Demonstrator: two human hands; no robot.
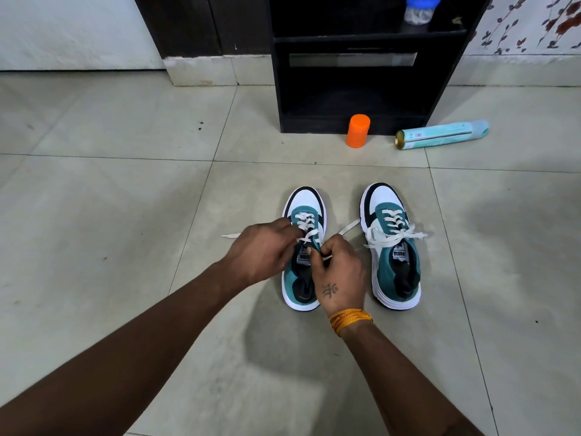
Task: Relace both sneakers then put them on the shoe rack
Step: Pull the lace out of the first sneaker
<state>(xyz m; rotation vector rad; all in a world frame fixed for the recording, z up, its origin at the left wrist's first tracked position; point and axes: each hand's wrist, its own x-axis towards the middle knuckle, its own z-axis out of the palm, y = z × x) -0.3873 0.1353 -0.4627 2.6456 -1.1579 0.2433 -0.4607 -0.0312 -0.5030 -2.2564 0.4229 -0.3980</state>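
Both hands pinch lace (tongue reads PUMA).

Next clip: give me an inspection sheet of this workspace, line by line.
Surface: pale tiled floor, a few dark specks.
Job's things: left teal-and-white sneaker, white lace untied; right teal-and-white sneaker, tied in a bow; black wooden shoe rack beyond.
Clutter: upright orange plastic cylinder and lying pale blue spray can before the rack; blue-lidded clear jar on its shelf.
Grippers: left hand and right hand both pinch the lace.
Cables: nothing seen.
Surroundings: floral-patterned wall, dark door frame.
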